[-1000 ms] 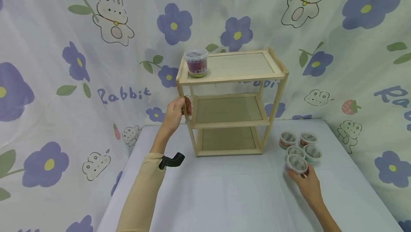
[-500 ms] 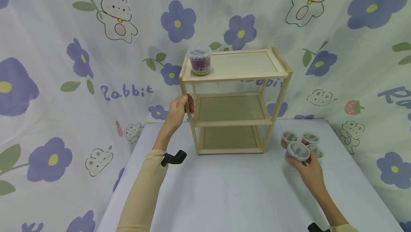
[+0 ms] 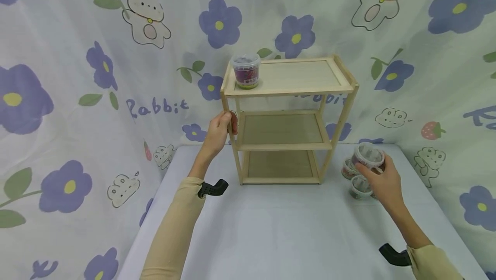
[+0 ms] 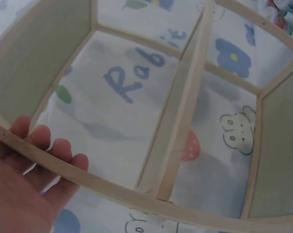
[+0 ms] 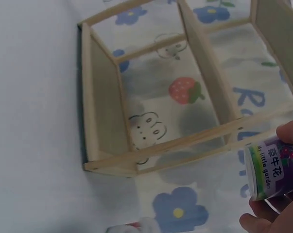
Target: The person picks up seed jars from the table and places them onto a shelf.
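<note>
A three-tier wooden rack (image 3: 284,147) stands on the table in the head view. My left hand (image 3: 218,132) grips its left front post at the height between the top and middle shelves; in the left wrist view the fingers (image 4: 61,148) curl round that wooden post (image 4: 112,188). My right hand (image 3: 387,182) holds a clear-lidded plastic tub (image 3: 367,155) raised over the other tubs at the right. Up close in the right wrist view, the tub's purple and green label (image 5: 271,167) reads "My little garden". A similar purple-label tub (image 3: 246,76) stands on the top shelf's left end.
Several small lidded tubs stand on the table right of the rack, such as one tub (image 3: 361,186) in front and another tub (image 3: 348,169) behind; my right hand hides others. White cloth (image 3: 286,228) covers the table. A patterned curtain (image 3: 155,73) hangs behind the rack.
My right hand has lifted its tub from the front of the group, upward and back over the others. My left hand stays on the post. The head view has shifted slightly.
</note>
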Motion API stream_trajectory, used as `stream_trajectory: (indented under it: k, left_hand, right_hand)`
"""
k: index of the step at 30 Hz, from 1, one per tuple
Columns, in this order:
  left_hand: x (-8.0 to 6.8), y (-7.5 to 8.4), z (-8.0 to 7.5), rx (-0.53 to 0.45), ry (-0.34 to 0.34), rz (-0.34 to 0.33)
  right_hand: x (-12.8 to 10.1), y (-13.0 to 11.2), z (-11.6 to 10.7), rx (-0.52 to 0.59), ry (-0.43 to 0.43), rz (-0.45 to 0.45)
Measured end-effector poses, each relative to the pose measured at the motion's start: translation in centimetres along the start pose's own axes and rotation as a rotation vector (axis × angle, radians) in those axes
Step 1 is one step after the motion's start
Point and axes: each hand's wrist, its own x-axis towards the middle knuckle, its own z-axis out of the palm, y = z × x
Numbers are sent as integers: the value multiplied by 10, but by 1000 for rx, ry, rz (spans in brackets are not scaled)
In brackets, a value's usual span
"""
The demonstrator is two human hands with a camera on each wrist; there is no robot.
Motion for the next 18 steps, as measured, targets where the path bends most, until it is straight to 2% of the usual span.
stream_trajectory:
  k: [18]
  left_hand:
    - [0,-2,1,5,6,-8]
  right_hand:
    - [36,-53,-25,19,76,-128]
